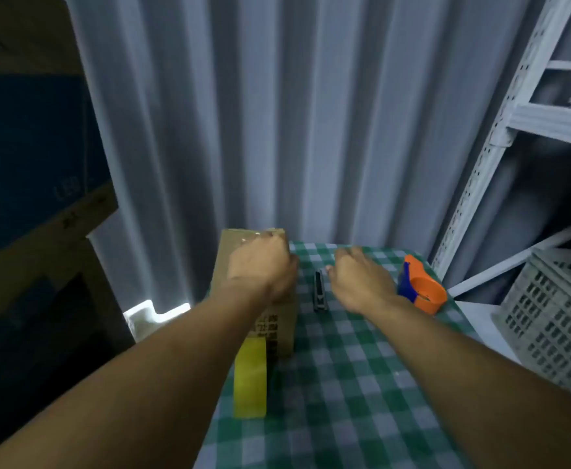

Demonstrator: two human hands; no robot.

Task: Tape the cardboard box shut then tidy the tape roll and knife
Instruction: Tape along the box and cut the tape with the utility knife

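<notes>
I can read "LED" in pale letters on the blue carton (30, 157) at my left. The box (277, 328) carries dark printed lines on its side, too blurred for me to make out.

Brown box (279, 328) left, black knife (319, 294) mid, orange/blue tape dispenser (421, 288) right.

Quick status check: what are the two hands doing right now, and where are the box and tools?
Left hand pressing on cardboard box. Right hand open above knife, not holding it. Tape dispenser on checked cloth, right side. Nothing blocking.
</notes>
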